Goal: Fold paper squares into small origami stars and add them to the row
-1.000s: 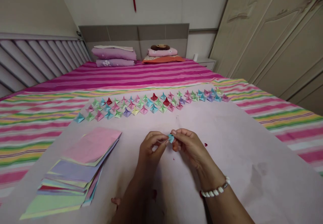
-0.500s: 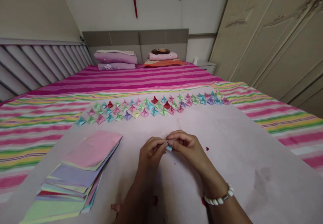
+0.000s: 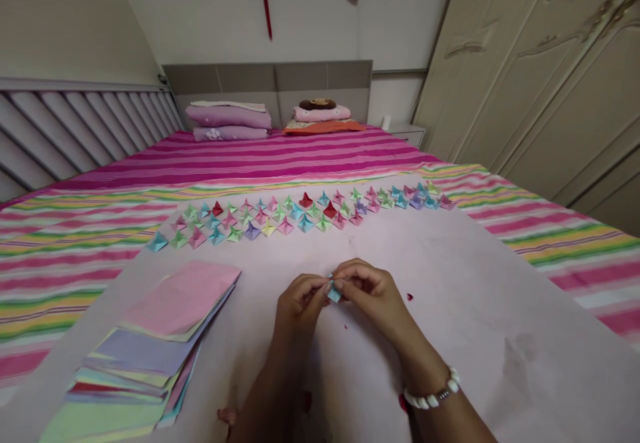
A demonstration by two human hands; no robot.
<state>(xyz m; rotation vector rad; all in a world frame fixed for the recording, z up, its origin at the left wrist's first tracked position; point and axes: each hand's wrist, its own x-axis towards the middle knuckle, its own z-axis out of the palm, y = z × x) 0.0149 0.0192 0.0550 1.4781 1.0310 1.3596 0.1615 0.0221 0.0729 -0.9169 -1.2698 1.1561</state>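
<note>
A small light-blue piece of folded paper (image 3: 335, 292) is pinched between my two hands, just above the pale sheet (image 3: 450, 296). My left hand (image 3: 301, 300) grips its left side with thumb and fingertips. On the other side, my right hand (image 3: 367, 290) is closed on it, thumb pressed along the near face. The fingers cover much of the paper, so its full shape is hidden. Beyond my hands stand several rows of small folded paper boats (image 3: 251, 231) in mixed colours.
At the left lies a fanned stack of coloured paper (image 3: 185, 300). Small red scraps (image 3: 410, 296) are scattered on the sheet. Under it spreads a striped bedcover (image 3: 540, 236). Folded bedding (image 3: 230, 120) rests by the headboard (image 3: 225, 78); a wardrobe (image 3: 525, 63) stands at the right.
More of the light-blue paper shows between my thumbs now. Both hands keep their hold in nearly the same place. The view has shifted slightly.
</note>
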